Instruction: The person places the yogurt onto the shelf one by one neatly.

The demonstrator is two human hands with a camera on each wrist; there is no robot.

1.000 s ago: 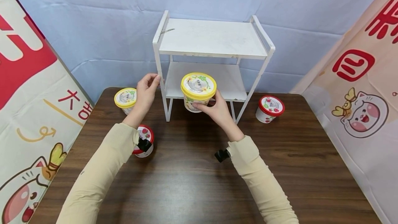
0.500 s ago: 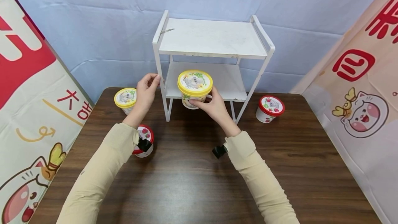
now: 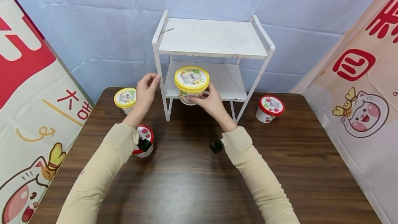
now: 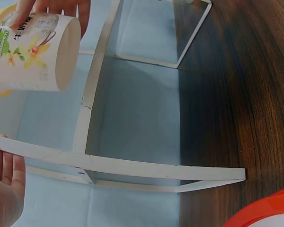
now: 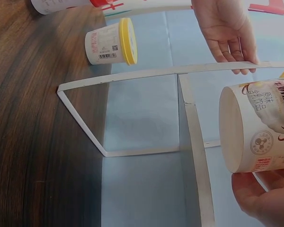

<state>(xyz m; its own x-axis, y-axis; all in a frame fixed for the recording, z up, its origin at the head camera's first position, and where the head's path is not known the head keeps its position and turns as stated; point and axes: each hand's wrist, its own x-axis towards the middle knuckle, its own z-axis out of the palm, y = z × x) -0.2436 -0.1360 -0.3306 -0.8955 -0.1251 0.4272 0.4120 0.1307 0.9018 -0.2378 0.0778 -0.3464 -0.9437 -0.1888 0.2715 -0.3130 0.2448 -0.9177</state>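
Note:
A paper tub with a yellow lid (image 3: 191, 78) is held upright in my right hand (image 3: 212, 103), thumb on its near side. It hangs in front of the white rack's lower shelf (image 3: 227, 78), its base above that shelf's level in the left wrist view, where flower print shows on the tub (image 4: 33, 56). My left hand (image 3: 145, 91) pinches the left front post of the white two-tier rack (image 3: 214, 39) between thumb and fingers. In the right wrist view, the left fingers (image 5: 234, 49) reach round that post.
On the brown table (image 3: 186, 182) stands another yellow-lidded tub (image 3: 125, 98), partly behind the left forearm. A red-lidded tub (image 3: 146, 141) sits beside that wrist, partly hidden. A second red-lidded tub (image 3: 269, 109) is right of the rack. Blue cloth (image 3: 124, 27) hangs behind.
My right hand has carried the yellow-lidded tub slightly left and up in the head view, closer to the lower shelf. The left hand has stayed at the post.

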